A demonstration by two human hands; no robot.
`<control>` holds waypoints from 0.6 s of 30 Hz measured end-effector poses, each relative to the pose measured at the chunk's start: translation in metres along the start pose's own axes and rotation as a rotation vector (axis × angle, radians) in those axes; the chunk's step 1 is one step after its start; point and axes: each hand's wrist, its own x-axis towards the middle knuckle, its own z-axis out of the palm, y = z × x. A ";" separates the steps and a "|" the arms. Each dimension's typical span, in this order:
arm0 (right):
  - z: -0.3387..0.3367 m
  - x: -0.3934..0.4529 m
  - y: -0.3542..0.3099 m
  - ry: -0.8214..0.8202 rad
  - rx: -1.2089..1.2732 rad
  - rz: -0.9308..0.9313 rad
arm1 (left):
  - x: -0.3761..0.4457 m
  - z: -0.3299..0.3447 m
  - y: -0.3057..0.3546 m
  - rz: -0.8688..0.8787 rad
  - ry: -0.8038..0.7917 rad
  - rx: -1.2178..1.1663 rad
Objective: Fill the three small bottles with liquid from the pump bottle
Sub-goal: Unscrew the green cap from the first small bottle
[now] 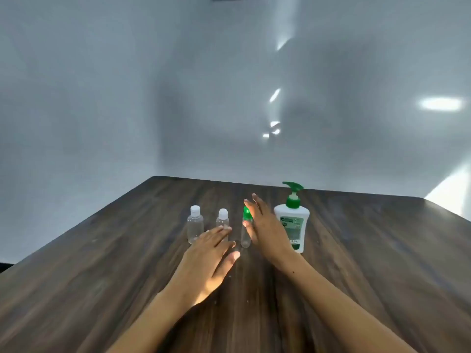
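We reach both hands over the table (102, 250), fingers straight, holding nothing: left hand (207, 258) before the three bottles (223, 222), right hand (265, 225) between them and the pump bottle (293, 222) toward the far edge

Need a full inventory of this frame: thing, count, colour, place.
white-capped small bottles: 2, clear, white caps on, left end of the row.
green-capped small bottle: 1, clear, green cap on, right of those two, partly behind the right hand.
pump bottle: 1, white with green pump, right end of the row.
table: 1, dark wood, under everything.
wall: grey, behind the table.
left hand: fingers straight, before the middle bottle.
right hand: fingers straight, between green-capped bottle and pump bottle.
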 end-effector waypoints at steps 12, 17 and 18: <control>-0.041 -0.031 0.004 0.095 0.455 0.133 | 0.031 0.003 0.016 -0.420 0.000 -0.635; -0.045 -0.050 -0.011 0.129 0.504 0.164 | 0.029 0.007 0.028 -0.400 -0.051 -0.908; -0.046 -0.051 -0.013 0.116 0.516 0.157 | 0.029 0.006 0.029 -0.394 -0.035 -0.941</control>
